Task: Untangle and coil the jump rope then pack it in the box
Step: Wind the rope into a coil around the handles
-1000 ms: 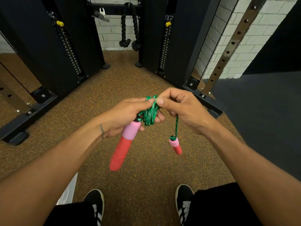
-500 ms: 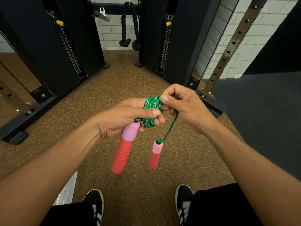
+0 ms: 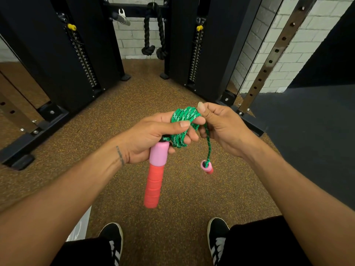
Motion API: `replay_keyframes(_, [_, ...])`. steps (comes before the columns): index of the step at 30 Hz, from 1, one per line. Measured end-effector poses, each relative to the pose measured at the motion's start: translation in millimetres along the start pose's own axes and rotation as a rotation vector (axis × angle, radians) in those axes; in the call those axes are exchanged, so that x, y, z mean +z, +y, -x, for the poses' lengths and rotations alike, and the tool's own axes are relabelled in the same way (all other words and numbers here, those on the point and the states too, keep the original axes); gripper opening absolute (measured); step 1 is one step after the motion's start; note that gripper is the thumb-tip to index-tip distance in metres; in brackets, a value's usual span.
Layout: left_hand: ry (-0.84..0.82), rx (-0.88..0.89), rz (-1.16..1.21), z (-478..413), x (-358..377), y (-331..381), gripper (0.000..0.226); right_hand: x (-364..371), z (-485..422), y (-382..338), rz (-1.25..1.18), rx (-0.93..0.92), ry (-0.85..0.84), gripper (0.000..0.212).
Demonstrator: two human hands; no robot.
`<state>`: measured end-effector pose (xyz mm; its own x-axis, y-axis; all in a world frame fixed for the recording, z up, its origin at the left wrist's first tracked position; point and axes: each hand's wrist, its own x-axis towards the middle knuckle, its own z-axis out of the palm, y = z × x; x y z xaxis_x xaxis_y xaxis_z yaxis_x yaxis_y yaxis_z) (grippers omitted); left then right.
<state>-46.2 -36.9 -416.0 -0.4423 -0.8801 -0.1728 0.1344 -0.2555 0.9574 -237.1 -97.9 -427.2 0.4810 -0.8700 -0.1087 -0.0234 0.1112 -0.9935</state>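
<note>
Two hands meet over the speckled floor (image 3: 119, 120): my left hand (image 3: 151, 135) grips the pink top of one handle (image 3: 155, 175), which hangs down from the palm, and green rope (image 3: 182, 121) is coiled around its fingers (image 3: 192, 138) with the thumb pressed over the loops. My right hand (image 3: 221, 123) pinches the rope at the top of the coil, thumb and forefinger together (its other fingers curled). Below those fingertips a short tail dangles to the second handle (image 3: 207, 167), hanging free.
</note>
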Motion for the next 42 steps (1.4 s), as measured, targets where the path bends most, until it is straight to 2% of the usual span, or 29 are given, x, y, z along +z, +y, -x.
replay_keyframes(5, [0.013, 0.042, 0.055, 0.4, -3.0, 2.6, 0.037, 0.6, -2.0, 7.0, -0.021, 0.015, -0.042, 0.017])
replay_keyframes(9, [0.014, 0.097, 0.126, -0.8, -4.9, 5.1, 0.038, 3.1, -3.2, 16.7, 0.006, 0.027, -0.07, 0.032])
replay_keyframes(14, [0.05, 0.111, 0.16, -2.0, -3.6, 4.3, 0.038, 8.3, -4.7, 21.5, 0.047, 0.062, -0.091, 0.02])
replay_keyframes(18, [0.089, 0.138, 0.192, -3.1, -4.1, 4.7, 0.039, 9.6, -2.9, 18.2, 0.091, 0.1, -0.1, 0.025])
replay_keyframes(20, [0.114, 0.153, 0.222, -4.3, -4.0, 5.1, 0.039, 12.2, 0.9, 16.2, 0.136, 0.108, -0.142, 0.02])
replay_keyframes(24, [0.253, 0.157, 0.235, -7.2, -1.2, 7.4, 0.036, 21.6, 8.5, 13.0, 0.241, 0.104, -0.244, 0.019])
replay_keyframes(29, [0.466, 0.161, -0.083, -12.4, -6.0, -0.5, 0.032, 22.5, 9.2, 12.0, 0.38, 0.057, -0.269, 0.017])
replay_keyframes(35, [0.44, 0.161, -0.655, -10.0, -9.3, -7.8, 0.032, 16.0, 10.8, 7.0, 0.389, -0.074, -0.261, 0.015])
replay_keyframes(37, [0.452, 0.168, -0.842, -11.2, -8.0, -9.5, 0.032, 14.1, 10.4, 5.9, 0.337, -0.114, -0.239, 0.02])
replay_keyframes(39, [0.439, 0.157, -0.872, -11.4, -7.1, -9.6, 0.031, 12.4, 9.8, 5.1, 0.266, -0.135, -0.209, 0.019])
replay_keyframes(42, [0.368, 0.089, -0.816, -9.0, -6.6, -8.0, 0.026, 11.6, 9.7, 4.6, 0.281, -0.167, -0.182, 0.02])
